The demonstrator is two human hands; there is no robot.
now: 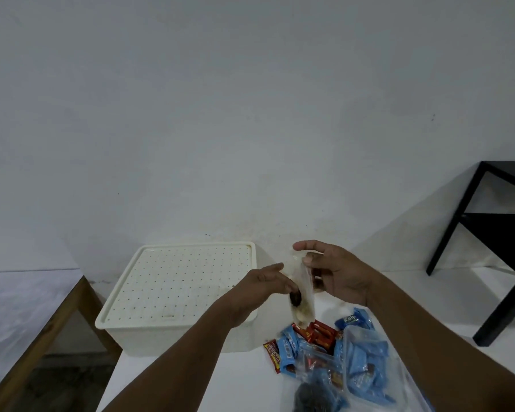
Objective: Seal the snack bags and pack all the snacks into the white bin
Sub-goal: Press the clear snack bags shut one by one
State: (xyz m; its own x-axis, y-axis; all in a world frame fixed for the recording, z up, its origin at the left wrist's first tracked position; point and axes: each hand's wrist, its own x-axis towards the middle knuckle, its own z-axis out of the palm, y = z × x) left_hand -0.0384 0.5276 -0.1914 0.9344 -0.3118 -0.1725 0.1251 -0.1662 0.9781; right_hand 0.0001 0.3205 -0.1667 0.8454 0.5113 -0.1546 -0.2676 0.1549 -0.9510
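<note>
Both hands pinch a small clear plastic snack bag (302,288) mid-air, left hand (266,285) and right hand (336,273) fingers closed on it, dark and pale snacks inside. Square white plastic bin (179,295) with perforated lid on sits at the white table's (244,379) far edge; blue and red snack wrappers (324,349) pile beside it

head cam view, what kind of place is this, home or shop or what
Probably a plain room in a home, though that is uncertain: a bare white wall, a small black side table, and a wood-framed surface beside the white table holding the white bin.
</note>
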